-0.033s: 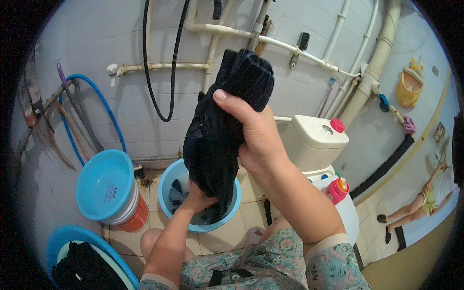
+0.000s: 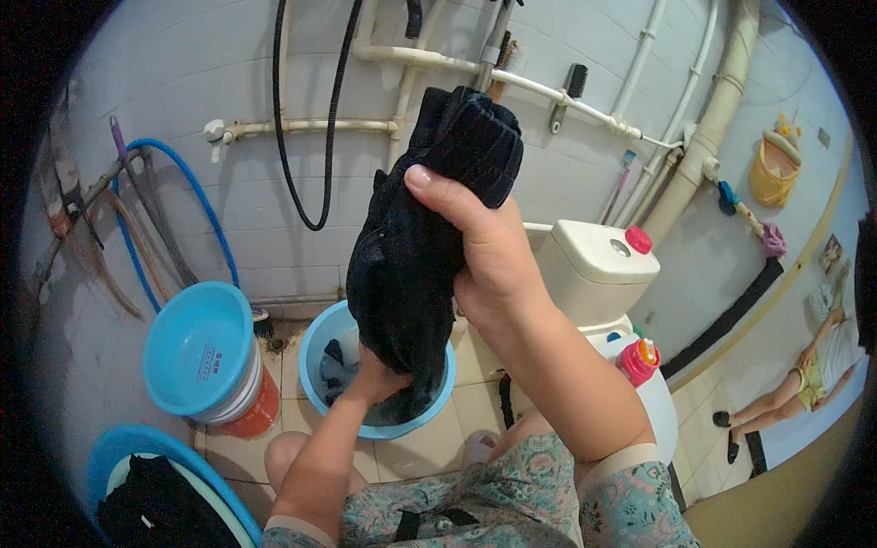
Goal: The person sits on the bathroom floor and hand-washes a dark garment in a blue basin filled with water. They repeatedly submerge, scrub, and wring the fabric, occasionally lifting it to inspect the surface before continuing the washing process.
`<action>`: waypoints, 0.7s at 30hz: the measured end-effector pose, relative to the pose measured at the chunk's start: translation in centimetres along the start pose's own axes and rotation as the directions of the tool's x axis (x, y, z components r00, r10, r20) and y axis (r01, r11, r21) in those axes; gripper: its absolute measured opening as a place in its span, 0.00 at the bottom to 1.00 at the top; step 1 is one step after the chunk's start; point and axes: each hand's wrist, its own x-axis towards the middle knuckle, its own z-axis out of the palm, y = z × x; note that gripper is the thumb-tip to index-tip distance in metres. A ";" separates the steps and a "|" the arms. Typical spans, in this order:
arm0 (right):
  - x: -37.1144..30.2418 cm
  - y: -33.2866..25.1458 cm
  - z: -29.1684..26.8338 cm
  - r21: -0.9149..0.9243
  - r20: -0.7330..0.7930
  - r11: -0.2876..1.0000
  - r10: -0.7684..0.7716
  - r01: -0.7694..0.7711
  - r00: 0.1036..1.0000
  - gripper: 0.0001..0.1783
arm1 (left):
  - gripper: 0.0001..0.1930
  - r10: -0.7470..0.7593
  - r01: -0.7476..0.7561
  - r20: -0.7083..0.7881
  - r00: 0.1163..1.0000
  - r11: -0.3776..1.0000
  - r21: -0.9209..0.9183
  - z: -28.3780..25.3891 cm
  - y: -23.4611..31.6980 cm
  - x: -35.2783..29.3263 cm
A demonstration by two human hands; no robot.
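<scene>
Head view gives us the cloth [image 2: 406, 256], black and bunched, upright above the basin [image 2: 393, 431] that sits on the tiled floor [image 2: 480, 416]. We see the right hand [image 2: 484, 242] clamped on its upper part, the thumb pressed along the near side. The left hand [image 2: 376, 376] is at its lower end, over the middle of the basin; its fingers run under the cloth, so we cannot tell how tightly they close.

Near the floor's far edge, where it meets the wall, we find the brush [image 2: 262, 323] just beside the bucket [image 2: 251, 406], which carries a blue bowl [image 2: 196, 342]. Only a narrow strip of floor parts bucket and basin, while we get a wider stretch of tile between the basin's right rim and the toilet [image 2: 594, 269]. At the near left, the tub [image 2: 108, 461] holds black clothes [image 2: 160, 507]. A pink bottle [image 2: 637, 363] stands by the far edge of the toilet lid [image 2: 653, 406]. Above the basin's far rim, we have height for the cloth in front of the wall pipe [image 2: 429, 57].

The cloth covers the basin's far right rim, and we cannot tell whether its lower end touches the grey cloth [image 2: 338, 370] inside. The right forearm hides part of the toilet; the picture's dark border cuts off the tub. Toward the right border we make out a person [image 2: 808, 365], tilted, the head unclear.
</scene>
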 end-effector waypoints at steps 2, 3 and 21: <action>-0.3 -0.5 0.5 -0.015 -0.014 0.999 0.029 -0.029 0.999 0.15 | 0.42 0.082 -0.072 -0.059 0.995 0.984 0.164 1.5 -0.6 -0.3; -0.4 -0.6 0.7 -0.018 -0.018 0.999 0.045 -0.045 0.999 0.15 | 0.37 0.114 -0.086 -0.089 0.989 0.959 0.269 1.6 -0.8 -0.4; 0.7 20.1 -21.5 0.375 -0.379 0.810 0.578 -0.452 0.722 0.35 | 0.20 -0.815 -0.055 0.173 0.552 -0.243 -0.968 -10.5 -0.6 -0.3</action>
